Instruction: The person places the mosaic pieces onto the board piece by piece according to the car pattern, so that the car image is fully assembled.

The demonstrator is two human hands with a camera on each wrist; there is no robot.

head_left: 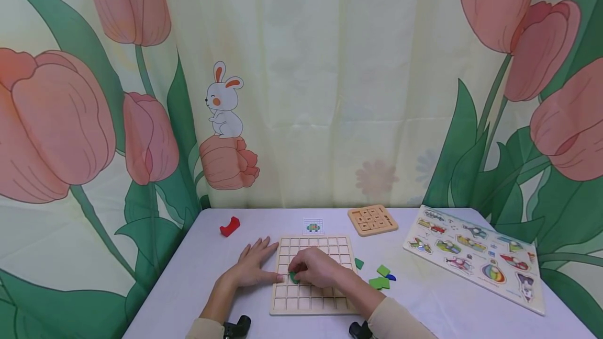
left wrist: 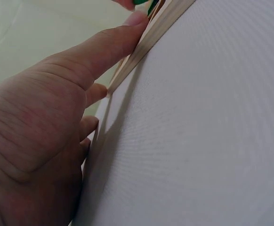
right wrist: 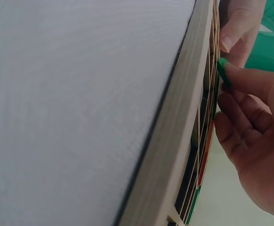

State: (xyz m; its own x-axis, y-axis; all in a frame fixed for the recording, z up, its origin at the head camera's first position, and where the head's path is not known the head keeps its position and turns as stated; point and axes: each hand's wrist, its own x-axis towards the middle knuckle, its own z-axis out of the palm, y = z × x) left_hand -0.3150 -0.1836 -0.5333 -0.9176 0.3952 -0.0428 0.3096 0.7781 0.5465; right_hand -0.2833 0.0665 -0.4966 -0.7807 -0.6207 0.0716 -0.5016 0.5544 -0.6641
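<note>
Two hands at grid board: left hand flat, right hand pinching green tile.

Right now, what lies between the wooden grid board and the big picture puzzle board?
In the head view, loose green tiles and a small blue piece lie on the white table between them.

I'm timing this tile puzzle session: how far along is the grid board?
Barely begun: the wooden grid board shows nearly all cells bare. In hand: the right hand pinches a green tile over a left-side cell, while the left hand steadies the board's edge. Left: the loose green tiles beside the board.
</note>
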